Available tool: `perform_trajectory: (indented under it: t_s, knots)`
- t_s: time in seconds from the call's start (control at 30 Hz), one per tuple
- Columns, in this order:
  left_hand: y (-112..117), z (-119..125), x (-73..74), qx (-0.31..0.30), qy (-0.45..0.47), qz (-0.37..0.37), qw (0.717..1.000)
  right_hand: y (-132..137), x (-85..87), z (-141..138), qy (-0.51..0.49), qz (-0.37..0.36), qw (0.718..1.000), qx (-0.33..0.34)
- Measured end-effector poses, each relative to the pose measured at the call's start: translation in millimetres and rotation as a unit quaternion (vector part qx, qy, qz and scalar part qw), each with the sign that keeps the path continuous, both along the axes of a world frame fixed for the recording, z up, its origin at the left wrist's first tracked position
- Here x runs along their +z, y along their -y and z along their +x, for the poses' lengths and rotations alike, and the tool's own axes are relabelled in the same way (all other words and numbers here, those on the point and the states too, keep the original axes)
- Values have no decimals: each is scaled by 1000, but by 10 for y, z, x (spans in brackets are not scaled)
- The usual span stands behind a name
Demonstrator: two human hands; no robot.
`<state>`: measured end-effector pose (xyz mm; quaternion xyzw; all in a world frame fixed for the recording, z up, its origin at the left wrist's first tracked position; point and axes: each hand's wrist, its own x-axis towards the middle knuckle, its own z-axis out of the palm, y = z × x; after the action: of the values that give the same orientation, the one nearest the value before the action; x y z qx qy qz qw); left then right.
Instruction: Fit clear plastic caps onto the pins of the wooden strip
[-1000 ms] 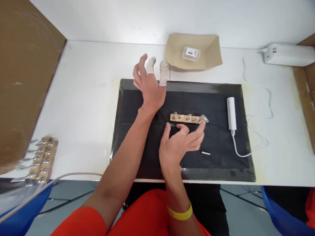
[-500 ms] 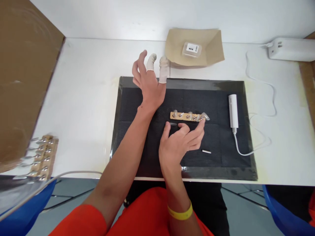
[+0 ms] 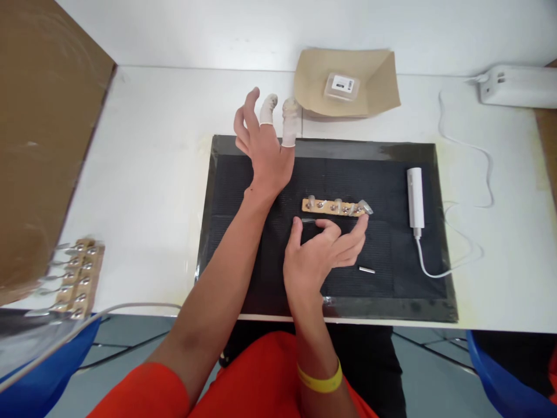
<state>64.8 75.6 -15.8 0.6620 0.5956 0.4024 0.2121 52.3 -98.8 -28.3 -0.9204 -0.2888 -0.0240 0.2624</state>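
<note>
My left hand (image 3: 266, 152) is raised over the far edge of the black mat (image 3: 391, 290), fingers spread and holding nothing, with white finger cots on two fingertips. My right hand (image 3: 322, 252) rests on the mat just in front of a small wooden strip (image 3: 333, 206) that carries several metal screws and clips. Its fingers are loosely curled, and a thin metal pin (image 3: 307, 220) sits pinched between thumb tip and index fingertip. The other fingers reach toward the strip's right end. A second short metal pin (image 3: 366, 269) lies on the mat right of this hand.
A white pen-shaped tool (image 3: 415, 197) with a cable lies at the mat's right. A cardboard tray (image 3: 378, 87) holding a small clear box (image 3: 342, 86) stands behind the mat. Another wooden strip with metal clips (image 3: 73, 278) sits at the table's left edge, beside a brown cardboard panel (image 3: 39, 145). A white power strip (image 3: 513, 86) is far right.
Both hands keep the same pose. Only the view has shifted slightly.
</note>
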Motion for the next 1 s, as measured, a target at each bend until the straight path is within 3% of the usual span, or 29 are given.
perform_trajectory:
  t_s: [0.3, 0.83, 1.0]
  knots:
    - [9, -6, 33, -22, 25, -28, 999, -18, -6, -16, 28, -11, 1000, -7]
    - [5, -17, 4, -20, 25, -9, 999, 26, 3, 2, 25, 11, 1000, 7]
    - [8, -13, 19, -32, 28, -27, 999, 166, 59, 4, 42, 45, 996, 61]
